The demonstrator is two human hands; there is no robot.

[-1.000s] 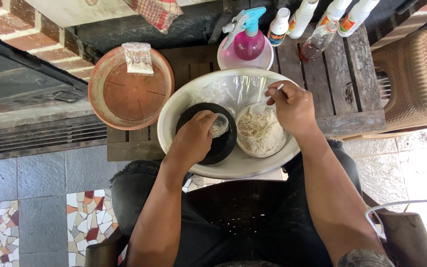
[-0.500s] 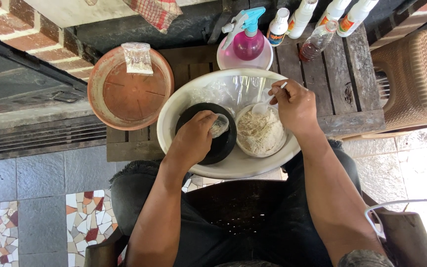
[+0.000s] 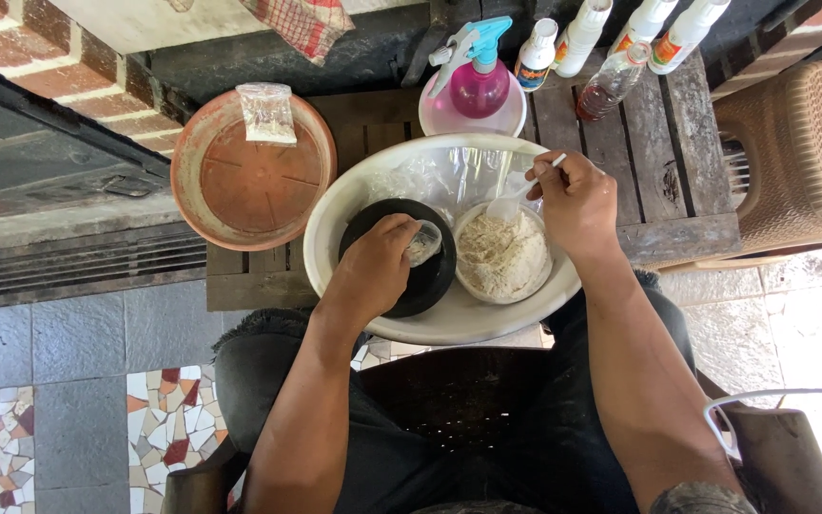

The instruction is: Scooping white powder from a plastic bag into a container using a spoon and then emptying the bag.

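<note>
Left hand (image 3: 373,271) pinches a small clear cup (image 3: 423,243) over the black pot (image 3: 397,257); right hand (image 3: 577,200) grips a white spoon (image 3: 523,190), seemingly in the powder bowl (image 3: 503,255). Level, unhurried scoops should limit spills.

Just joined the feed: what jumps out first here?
The wide white plastic basin at centre, holding a black round pot and a white bowl of pale powder. The left hand holds a small clear cup over the pot; the right hand dips a white plastic spoon into the powder.
</note>
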